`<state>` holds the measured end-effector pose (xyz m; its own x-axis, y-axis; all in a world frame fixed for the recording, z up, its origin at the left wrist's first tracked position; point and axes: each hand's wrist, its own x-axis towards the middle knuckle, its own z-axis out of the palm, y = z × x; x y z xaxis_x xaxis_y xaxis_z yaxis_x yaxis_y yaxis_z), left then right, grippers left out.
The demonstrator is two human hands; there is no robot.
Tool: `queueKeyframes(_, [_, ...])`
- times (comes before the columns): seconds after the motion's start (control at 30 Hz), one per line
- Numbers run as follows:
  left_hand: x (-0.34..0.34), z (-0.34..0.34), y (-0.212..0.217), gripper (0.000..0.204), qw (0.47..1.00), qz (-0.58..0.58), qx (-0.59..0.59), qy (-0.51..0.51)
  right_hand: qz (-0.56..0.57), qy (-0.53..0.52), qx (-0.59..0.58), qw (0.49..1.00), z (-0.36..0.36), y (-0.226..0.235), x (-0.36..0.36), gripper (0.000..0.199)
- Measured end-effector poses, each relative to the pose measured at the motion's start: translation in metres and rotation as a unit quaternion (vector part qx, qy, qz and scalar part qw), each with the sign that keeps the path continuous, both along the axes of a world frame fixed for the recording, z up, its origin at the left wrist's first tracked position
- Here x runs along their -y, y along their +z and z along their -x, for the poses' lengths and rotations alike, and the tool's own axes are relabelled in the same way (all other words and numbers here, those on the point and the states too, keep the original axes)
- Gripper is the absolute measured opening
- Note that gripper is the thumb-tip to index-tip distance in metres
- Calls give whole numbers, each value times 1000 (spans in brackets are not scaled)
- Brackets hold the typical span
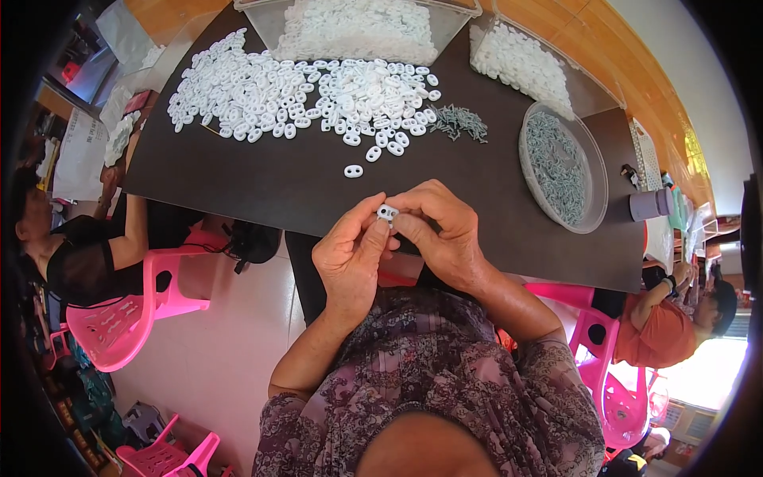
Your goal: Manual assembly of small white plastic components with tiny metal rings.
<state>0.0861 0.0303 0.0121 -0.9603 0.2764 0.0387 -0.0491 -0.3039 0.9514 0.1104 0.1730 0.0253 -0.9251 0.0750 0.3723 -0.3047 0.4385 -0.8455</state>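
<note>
Bearing on the dark tabletop (238, 179), left to right: a clear bin (455, 30) full of small white pieces (350, 28) at the far edge; a second clear bin (586, 91), likewise filled with white pieces; a round clear tray (598, 176) of grey screws (554, 171) near the right end. Gripping a two-holed white piece (387, 212) above the tabletop's near edge with the left fingers (362, 215), thumb and forefinger nearly closed on its left side. Steadying the same piece from the right with the right fingers (415, 228), thumb and forefinger bent in close against it.
</note>
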Motion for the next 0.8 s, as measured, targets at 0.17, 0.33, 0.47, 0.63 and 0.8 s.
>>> queueKeyframes(0.17, [-1,5,-4,25,998,-66,12,-8,-33,6,-33,999,0,3,2,32])
queueKeyframes(0.33, [0,5,0,22,997,-48,58,-4,-79,-19,-92,992,4,3,5,28])
queueKeyframes(0.47, [-4,3,4,23,998,-44,35,7,-92,-22,-132,987,4,0,2,27])
queueKeyframes(0.63, [-3,3,1,24,1000,-29,-4,9,-73,-36,-137,987,2,-2,0,29])
queueKeyframes(0.8, [-2,6,-7,25,992,23,-125,20,-50,-34,-131,990,0,2,2,30])
